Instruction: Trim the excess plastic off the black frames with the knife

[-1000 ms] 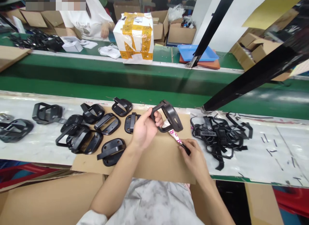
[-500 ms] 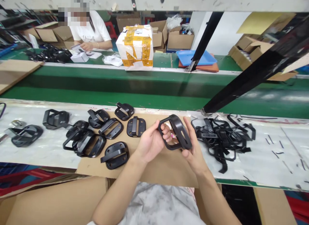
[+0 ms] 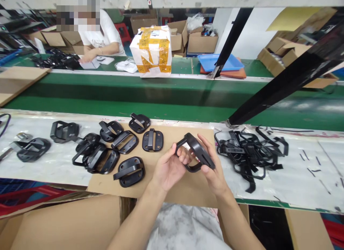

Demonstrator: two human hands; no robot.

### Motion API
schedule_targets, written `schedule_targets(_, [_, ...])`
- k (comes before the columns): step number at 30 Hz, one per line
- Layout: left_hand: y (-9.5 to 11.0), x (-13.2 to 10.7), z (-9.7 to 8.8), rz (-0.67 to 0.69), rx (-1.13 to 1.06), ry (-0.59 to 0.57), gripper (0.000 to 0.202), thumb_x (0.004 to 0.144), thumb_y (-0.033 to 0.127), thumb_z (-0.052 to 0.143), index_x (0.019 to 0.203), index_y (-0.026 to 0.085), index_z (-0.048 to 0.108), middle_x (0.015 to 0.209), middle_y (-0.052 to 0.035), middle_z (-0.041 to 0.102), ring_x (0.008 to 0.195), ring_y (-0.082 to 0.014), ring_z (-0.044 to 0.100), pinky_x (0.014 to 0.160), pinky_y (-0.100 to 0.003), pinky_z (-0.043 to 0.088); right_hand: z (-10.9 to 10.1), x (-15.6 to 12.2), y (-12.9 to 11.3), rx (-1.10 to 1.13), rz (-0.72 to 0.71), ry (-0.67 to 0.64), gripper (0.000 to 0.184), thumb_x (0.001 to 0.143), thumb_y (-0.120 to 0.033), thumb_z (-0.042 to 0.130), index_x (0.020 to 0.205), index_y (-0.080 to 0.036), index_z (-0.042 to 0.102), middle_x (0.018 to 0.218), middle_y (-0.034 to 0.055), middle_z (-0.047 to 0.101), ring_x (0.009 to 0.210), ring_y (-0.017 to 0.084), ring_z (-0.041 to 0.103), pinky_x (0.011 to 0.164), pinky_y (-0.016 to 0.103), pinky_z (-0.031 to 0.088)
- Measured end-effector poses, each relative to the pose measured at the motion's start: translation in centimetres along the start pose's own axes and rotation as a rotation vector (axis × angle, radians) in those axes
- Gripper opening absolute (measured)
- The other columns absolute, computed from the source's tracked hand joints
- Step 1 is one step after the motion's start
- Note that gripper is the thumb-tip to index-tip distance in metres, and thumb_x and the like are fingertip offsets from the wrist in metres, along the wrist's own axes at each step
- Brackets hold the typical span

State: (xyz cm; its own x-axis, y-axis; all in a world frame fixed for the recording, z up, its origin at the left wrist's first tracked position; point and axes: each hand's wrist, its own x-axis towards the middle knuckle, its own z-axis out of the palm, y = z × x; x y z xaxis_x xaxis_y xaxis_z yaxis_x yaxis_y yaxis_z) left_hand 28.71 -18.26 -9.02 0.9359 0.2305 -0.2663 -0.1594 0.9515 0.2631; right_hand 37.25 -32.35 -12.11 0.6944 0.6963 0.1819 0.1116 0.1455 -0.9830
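Note:
Between my two hands, over the cardboard sheet [image 3: 172, 192], is a black plastic bracket [image 3: 197, 147] with an open loop and a slot in its broad side. My left hand [image 3: 170, 167] grips the loop's left bar, fingers curled through the opening. On the other side, my right hand [image 3: 215, 167] holds the broad end between thumb and fingers. Left of my hands lie several black base plates with arched handles; the closest are a plate with its handle [image 3: 129, 172] and another such plate [image 3: 152, 140]. A heap of black curved strips [image 3: 247, 153] lies to the right.
A slanted black post [image 3: 279, 74] rises from the bench's far edge at right. Beyond the bench runs a green conveyor belt [image 3: 150, 96]. Across it a person [image 3: 102, 38] sits near a taped white box [image 3: 152, 53] and a blue tray [image 3: 220, 62]. Small black scraps [image 3: 313, 170] lie at right.
The bracket has tilted a little in my hands, its slotted end turning toward me. Both hands keep hold of it. Across the belt, the person's hands have shifted.

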Motion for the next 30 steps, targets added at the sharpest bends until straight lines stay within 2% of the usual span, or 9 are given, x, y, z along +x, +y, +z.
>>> schedule_targets(5, [-0.2, -0.2, -0.5, 0.023, 0.018, 0.039, 0.039, 0.102, 0.04, 0.059, 0.072, 0.016, 0.065, 0.064, -0.0003, 0.05, 0.068, -0.0146, 0.055, 0.078, -0.029, 0.049, 0.7, 0.2, 0.2, 0.06, 0.052, 0.018, 0.08, 0.09, -0.069, 0.067, 0.156, -0.029, 0.047, 0.159, 0.0109, 0.051, 0.149, 0.037, 0.046, 0.123, 0.055, 0.041])
schedule_targets(8, [-0.9, -0.6, -1.4, 0.048, 0.132, 0.051, 0.038, 0.097, 0.051, 0.065, 0.079, 0.016, 0.069, 0.075, -0.0047, 0.062, 0.079, -0.0191, 0.061, 0.084, -0.033, 0.05, 1.4, 0.3, 0.6, 0.145, 0.079, 0.035, 0.078, 0.091, -0.067, 0.067, 0.156, -0.03, 0.046, 0.155, 0.0125, 0.054, 0.141, 0.037, 0.055, 0.114, 0.053, 0.051])
schedule_targets(11, [-1.8, -1.4, -2.6, 0.121, 0.274, 0.078, 0.033, 0.092, 0.049, 0.072, 0.09, 0.016, 0.073, 0.083, -0.006, 0.066, 0.083, -0.0198, 0.062, 0.084, -0.033, 0.048, 1.8, 0.2, 1.2, 0.197, 0.104, 0.033, 0.076, 0.093, -0.067, 0.063, 0.157, -0.031, 0.042, 0.155, 0.0131, 0.054, 0.13, 0.035, 0.064, 0.104, 0.05, 0.058])
schedule_targets(13, [-2.1, -2.0, -3.4, 0.17, 0.345, 0.093, 0.03, 0.093, 0.046, 0.072, 0.094, 0.016, 0.072, 0.082, -0.0054, 0.066, 0.082, -0.0189, 0.061, 0.082, -0.031, 0.046, 1.7, -0.1, 1.7, 0.145, 0.143, -0.003, 0.077, 0.094, -0.068, 0.061, 0.158, -0.03, 0.041, 0.158, 0.013, 0.052, 0.132, 0.034, 0.063, 0.107, 0.05, 0.057])
schedule_targets(16, [-1.1, -3.3, -4.4, 0.194, 0.441, 0.112, 0.029, 0.097, 0.046, 0.067, 0.093, 0.017, 0.068, 0.075, -0.0034, 0.062, 0.075, -0.0159, 0.056, 0.077, -0.029, 0.043, 1.0, -0.8, 2.4, -0.023, 0.21, -0.088, 0.072, 0.097, -0.065, 0.06, 0.156, -0.027, 0.046, 0.161, 0.0118, 0.051, 0.146, 0.033, 0.052, 0.12, 0.052, 0.046])
schedule_targets(18, [0.6, -4.6, -4.6, 0.192, 0.57, 0.103, 0.031, 0.098, 0.045, 0.066, 0.088, 0.016, 0.066, 0.071, -0.0026, 0.059, 0.071, -0.0144, 0.052, 0.073, -0.028, 0.04, 0.4, -1.3, 3.0, -0.095, 0.225, -0.162, 0.069, 0.097, -0.061, 0.062, 0.155, -0.027, 0.048, 0.162, 0.012, 0.05, 0.149, 0.033, 0.049, 0.122, 0.052, 0.042])
schedule_targets(23, [7.2, -8.7, -4.3, 0.277, 0.878, 0.136, 0.032, 0.082, 0.043, 0.083, 0.084, 0.015, 0.066, 0.07, -0.0019, 0.057, 0.063, -0.0121, 0.047, 0.062, -0.027, 0.035, -0.2, -1.8, 5.2, -0.249, 0.263, -0.378, 0.047, 0.1, -0.054, 0.059, 0.135, -0.025, 0.071, 0.139, 0.0136, 0.071, 0.126, 0.033, 0.07, 0.11, 0.049, 0.056])
schedule_targets(27, [12.9, -12.0, -4.3, 0.54, 0.94, 0.328, 0.034, 0.076, 0.045, 0.086, 0.084, 0.016, 0.07, 0.064, -0.0002, 0.054, 0.059, -0.0119, 0.045, 0.059, -0.026, 0.033, 0.3, -2.3, 7.5, -0.448, 0.221, -0.238, 0.045, 0.095, -0.061, 0.06, 0.105, -0.024, 0.083, 0.115, 0.0115, 0.082, 0.106, 0.031, 0.079, 0.094, 0.039, 0.065])
schedule_targets(30, [17.5, -14.4, -5.6, 0.813, 1.062, 0.568, 0.03, 0.081, 0.044, 0.081, 0.093, 0.018, 0.074, 0.067, -0.0008, 0.057, 0.065, -0.0141, 0.049, 0.066, -0.026, 0.04, -0.1, -2.6, 9.1, -0.504, 0.167, -0.192, 0.045, 0.092, -0.061, 0.063, 0.099, -0.023, 0.085, 0.108, 0.0097, 0.083, 0.097, 0.028, 0.082, 0.086, 0.031, 0.067])
